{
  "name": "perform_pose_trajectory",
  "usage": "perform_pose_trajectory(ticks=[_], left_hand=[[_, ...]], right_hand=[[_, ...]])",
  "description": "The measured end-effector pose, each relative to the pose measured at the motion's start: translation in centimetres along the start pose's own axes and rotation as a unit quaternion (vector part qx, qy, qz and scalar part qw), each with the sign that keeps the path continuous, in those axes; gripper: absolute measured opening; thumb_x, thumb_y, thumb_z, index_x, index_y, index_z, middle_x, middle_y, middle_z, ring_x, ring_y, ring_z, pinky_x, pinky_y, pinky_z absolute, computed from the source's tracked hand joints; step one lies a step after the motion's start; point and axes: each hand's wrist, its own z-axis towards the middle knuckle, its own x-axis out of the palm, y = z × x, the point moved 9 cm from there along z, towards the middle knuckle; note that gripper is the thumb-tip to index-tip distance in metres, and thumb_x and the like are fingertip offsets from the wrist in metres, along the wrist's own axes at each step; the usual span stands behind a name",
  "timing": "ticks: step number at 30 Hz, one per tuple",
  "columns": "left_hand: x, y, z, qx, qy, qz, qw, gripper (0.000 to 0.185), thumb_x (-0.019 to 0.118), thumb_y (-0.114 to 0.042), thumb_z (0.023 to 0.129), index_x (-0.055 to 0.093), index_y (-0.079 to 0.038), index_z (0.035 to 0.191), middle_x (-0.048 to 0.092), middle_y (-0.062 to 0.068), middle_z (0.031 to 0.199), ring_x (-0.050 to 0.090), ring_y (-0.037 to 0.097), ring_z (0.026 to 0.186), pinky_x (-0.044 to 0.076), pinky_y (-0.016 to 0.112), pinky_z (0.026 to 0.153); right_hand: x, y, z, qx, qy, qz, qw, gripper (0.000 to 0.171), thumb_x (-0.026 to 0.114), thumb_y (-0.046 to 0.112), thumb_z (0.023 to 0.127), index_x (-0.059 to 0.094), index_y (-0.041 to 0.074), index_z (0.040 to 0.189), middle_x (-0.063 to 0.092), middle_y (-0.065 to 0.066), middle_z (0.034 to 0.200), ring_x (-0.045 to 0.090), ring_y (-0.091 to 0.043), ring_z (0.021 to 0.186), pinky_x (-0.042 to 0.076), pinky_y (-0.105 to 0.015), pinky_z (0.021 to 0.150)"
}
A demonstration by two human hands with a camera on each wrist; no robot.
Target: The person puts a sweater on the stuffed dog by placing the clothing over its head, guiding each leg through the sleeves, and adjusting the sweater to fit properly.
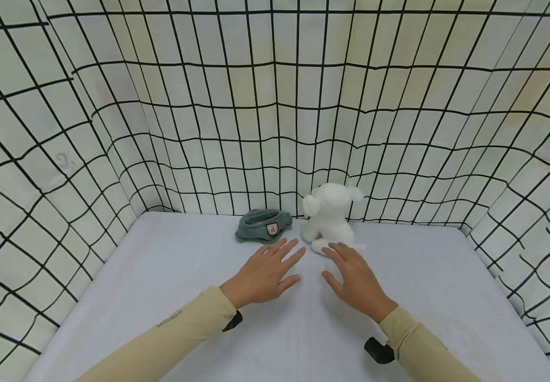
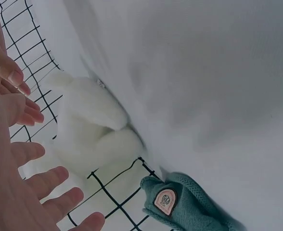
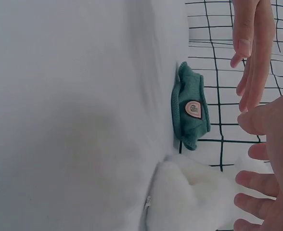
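A white plush animal (image 1: 331, 215) sits upright on the white table, close to the back grid. To its left lies a small green knitted garment (image 1: 260, 225) with a pinkish shield patch. My left hand (image 1: 267, 273) hovers in front of the garment, fingers spread and holding nothing. Just before the plush, my right hand (image 1: 353, 278) is held out with straight fingers; its fingertips overlap the toy's foot in the head view. In the right wrist view the garment (image 3: 192, 108) and part of the plush (image 3: 185, 197) lie beyond the fingers.
Black grid lines on pale walls (image 1: 275, 122) enclose the table at the back and both sides. The white tabletop (image 1: 160, 265) spreads out under both forearms. A black wrist device (image 1: 378, 350) shows beneath the right sleeve, another (image 1: 233, 321) beneath the left.
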Motion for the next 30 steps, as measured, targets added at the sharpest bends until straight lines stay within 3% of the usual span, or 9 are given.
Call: perform_pose_trajectory(ticks=[10,18,30], left_hand=[[0.3,0.0,0.8,0.0,-0.002,-0.002,1.0,0.057,0.042,-0.048,0.1,0.037,-0.019,0.15,0.04,0.008,0.153,0.043,0.03,0.138,0.042,0.048,0.106],[0.6,0.4,1.5,-0.013,0.009,-0.009,0.9998,0.058,0.04,-0.048,0.101,0.033,-0.02,0.151,0.039,0.007,0.154,0.041,0.028,0.139,0.041,0.046,0.108],[0.9,0.5,2.6,-0.016,-0.003,-0.009,0.9998,0.059,0.043,-0.048,0.1,0.036,-0.016,0.15,0.042,0.007,0.152,0.043,0.027,0.138,0.042,0.045,0.107]], right_hand=[[-0.1,-1.0,-0.1,0.013,-0.013,0.013,1.0,0.053,0.072,0.025,0.087,0.055,0.011,0.134,0.053,-0.015,0.139,0.055,-0.033,0.124,0.048,-0.05,0.099],[0.0,-1.8,-0.1,0.03,-0.006,0.018,0.999,0.053,0.072,0.026,0.087,0.054,0.009,0.134,0.051,-0.016,0.14,0.054,-0.034,0.124,0.047,-0.051,0.099],[0.0,-2.8,-0.1,0.054,-0.008,0.025,0.998,0.053,0.072,0.023,0.087,0.054,0.005,0.134,0.05,-0.018,0.14,0.052,-0.037,0.126,0.045,-0.055,0.1]])
